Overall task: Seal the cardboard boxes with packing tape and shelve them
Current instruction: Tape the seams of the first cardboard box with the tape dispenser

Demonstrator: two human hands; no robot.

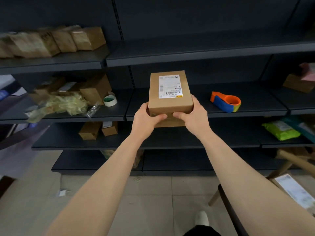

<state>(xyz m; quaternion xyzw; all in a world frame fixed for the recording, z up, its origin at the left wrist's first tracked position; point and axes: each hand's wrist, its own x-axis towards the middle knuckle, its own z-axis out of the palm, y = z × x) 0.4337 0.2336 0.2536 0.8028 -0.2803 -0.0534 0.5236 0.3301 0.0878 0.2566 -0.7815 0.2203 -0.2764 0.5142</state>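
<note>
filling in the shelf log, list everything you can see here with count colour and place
shelving: 1 unit, dark grey, along the wall
held box: 1, brown with white label, at the middle shelf
tape dispenser: 1, orange and blue, middle shelf, right of the held box
tape roll: 1, white, middle shelf, left bay
top-shelf boxes: several, brown, upper left, blurred
crumpled wrap: 1 heap, pale yellow, middle shelf, left
small boxes: 2, brown, lower shelf, left
green packet: 1, lime, lower shelf, right
labelled box: 1, brown, bottom right corner
left hand: grips the held box's near end
right hand: grips the same end
</note>
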